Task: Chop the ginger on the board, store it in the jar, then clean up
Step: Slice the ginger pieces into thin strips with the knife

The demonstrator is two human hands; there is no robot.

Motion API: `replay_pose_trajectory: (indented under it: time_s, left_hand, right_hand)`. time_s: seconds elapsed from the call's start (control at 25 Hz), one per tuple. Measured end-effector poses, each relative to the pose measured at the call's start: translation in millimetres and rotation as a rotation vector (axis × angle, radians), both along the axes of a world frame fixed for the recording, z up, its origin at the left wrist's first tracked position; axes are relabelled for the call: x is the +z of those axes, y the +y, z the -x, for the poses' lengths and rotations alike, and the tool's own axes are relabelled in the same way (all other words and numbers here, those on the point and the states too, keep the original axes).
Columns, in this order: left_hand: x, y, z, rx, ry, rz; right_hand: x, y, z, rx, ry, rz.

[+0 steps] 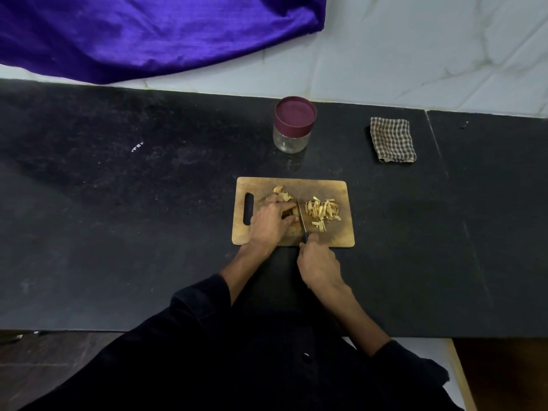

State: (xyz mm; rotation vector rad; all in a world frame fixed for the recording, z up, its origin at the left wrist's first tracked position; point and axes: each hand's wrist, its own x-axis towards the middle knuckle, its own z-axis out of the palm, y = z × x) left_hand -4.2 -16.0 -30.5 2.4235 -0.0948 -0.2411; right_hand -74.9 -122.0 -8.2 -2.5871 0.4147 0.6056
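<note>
A wooden cutting board (338, 232) lies on the black counter. My left hand (271, 222) holds uncut ginger (283, 197) down on the board's left half, fingers curled over it. My right hand (317, 262) grips the handle of a knife (301, 216), whose blade stands on the board right beside my left fingertips. A heap of cut ginger strips (323, 212) lies to the right of the blade. A clear jar (293, 126) with a maroon lid on it stands behind the board.
A folded checked cloth (393, 140) lies at the back right of the counter (118, 218). A purple fabric (148, 34) hangs over the white tiled wall at the back left. The counter's front edge runs just below my forearms.
</note>
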Motion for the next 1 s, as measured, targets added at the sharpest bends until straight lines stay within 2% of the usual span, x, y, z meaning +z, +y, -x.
replay_pose_trajectory:
  time_s: [0.32, 0.6, 1.0]
  left_hand:
    - [0, 0, 0, 0.012, -0.020, 0.006]
    - [-1, -1, 1, -0.003, -0.029, -0.005]
    - [0, 0, 2, -0.005, -0.038, -0.016]
  right_hand:
    - [3, 7, -5, -0.006, 0.038, 0.087]
    - [-1, 0, 2, -0.068, -0.014, -0.038]
    - [3, -1, -12, -0.095, -0.003, -0.054]
